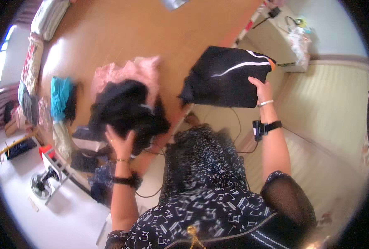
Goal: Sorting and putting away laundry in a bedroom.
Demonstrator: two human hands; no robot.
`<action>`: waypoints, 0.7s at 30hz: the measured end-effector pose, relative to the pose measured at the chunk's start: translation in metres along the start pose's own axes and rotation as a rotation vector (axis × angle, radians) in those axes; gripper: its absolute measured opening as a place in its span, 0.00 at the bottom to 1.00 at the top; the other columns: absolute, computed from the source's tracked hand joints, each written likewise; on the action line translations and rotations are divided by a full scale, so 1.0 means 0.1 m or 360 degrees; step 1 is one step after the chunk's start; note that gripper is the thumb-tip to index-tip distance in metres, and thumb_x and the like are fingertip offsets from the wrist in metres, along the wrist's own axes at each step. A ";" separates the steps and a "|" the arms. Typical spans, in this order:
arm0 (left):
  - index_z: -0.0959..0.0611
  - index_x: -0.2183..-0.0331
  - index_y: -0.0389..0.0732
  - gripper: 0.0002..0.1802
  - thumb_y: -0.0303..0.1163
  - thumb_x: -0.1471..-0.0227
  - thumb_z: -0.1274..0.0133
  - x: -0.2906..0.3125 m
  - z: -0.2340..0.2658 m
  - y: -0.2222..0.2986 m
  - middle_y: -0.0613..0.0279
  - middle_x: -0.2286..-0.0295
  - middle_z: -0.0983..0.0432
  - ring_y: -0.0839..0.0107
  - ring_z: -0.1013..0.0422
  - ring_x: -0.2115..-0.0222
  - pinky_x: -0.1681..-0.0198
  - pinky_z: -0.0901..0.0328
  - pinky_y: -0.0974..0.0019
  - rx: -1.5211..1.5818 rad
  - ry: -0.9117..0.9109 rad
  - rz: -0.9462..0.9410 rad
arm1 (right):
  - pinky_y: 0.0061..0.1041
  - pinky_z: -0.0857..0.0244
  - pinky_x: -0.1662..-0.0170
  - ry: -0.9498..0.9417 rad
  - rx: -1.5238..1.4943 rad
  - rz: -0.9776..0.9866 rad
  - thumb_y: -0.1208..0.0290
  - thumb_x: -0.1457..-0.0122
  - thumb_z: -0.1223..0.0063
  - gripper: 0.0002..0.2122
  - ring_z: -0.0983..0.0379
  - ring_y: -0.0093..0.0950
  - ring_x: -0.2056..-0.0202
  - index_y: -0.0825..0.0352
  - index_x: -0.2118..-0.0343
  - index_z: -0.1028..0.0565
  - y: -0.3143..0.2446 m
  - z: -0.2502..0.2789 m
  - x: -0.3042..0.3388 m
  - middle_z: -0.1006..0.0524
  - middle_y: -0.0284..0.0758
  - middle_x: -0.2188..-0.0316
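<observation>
On the right, a folded black garment (226, 76) with curved white stripes and a small orange patch hangs raised over the edge of the brown surface. My right hand (262, 92) grips its right side, thumb on top and the other fingers mostly hidden beneath. My left hand (121, 144) has its fingers spread against the near side of a crumpled black garment (120, 103), which is blurred. Whether any cloth is pinched there does not show. Under and behind that dark heap lies a pink lacy garment (128, 72).
A turquoise cloth (60, 97) lies to the left on the brown surface (109, 29). Folded bedding (49, 18) lines the far left edge. At the lower left stand a fan (41, 184) and a white frame. A cable (238, 124) loops by my body; a cabinet (271, 45) stands right.
</observation>
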State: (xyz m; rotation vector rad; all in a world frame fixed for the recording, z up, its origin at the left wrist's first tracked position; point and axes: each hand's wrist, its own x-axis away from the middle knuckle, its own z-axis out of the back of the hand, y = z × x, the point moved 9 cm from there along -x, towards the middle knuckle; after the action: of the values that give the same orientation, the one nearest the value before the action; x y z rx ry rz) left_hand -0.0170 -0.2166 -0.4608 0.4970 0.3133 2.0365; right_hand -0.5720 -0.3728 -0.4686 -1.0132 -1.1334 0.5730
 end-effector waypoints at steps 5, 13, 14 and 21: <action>0.45 0.43 0.41 0.38 0.28 0.53 0.46 0.39 0.18 1.53 0.49 0.46 0.48 0.60 0.47 0.46 0.46 0.49 0.60 0.0870 -0.0180 -0.0563 | 0.26 0.35 0.61 -0.0014 0.0471 0.0450 0.70 0.54 0.43 0.14 0.27 0.26 0.69 0.74 0.65 0.26 -0.90 0.22 1.09 0.23 0.38 0.69; 0.26 0.62 0.38 0.15 0.30 0.54 0.46 1.53 -0.72 3.22 0.65 0.68 0.28 0.73 0.33 0.69 0.64 0.35 0.67 0.1781 -0.1710 0.0252 | 0.35 0.34 0.66 -0.0537 0.1036 0.1240 0.64 0.58 0.43 0.29 0.29 0.40 0.71 0.66 0.50 0.36 -0.78 -0.50 2.97 0.27 0.42 0.73; 0.25 0.63 0.38 0.13 0.31 0.54 0.46 1.60 -0.73 3.28 0.65 0.69 0.28 0.73 0.32 0.70 0.65 0.35 0.68 0.1758 -0.1718 0.0310 | 0.33 0.34 0.66 -0.0759 0.0965 0.1049 0.63 0.57 0.43 0.31 0.29 0.39 0.70 0.66 0.48 0.39 -0.68 -0.40 3.01 0.26 0.42 0.72; 0.25 0.61 0.35 0.15 0.31 0.50 0.49 1.88 -0.51 3.98 0.69 0.69 0.28 0.76 0.33 0.69 0.66 0.38 0.73 0.0831 -0.1556 -0.0499 | 0.26 0.33 0.67 -0.0015 0.0487 0.0678 0.67 0.48 0.49 0.12 0.26 0.28 0.73 0.66 0.62 0.26 -0.56 1.42 2.61 0.23 0.38 0.73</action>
State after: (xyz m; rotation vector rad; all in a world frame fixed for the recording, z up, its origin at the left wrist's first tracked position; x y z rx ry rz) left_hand -0.4285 -0.2475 -0.2999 1.5680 0.2827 1.1962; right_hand -0.6174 -0.1356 -0.2866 -0.9862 -0.8056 1.0586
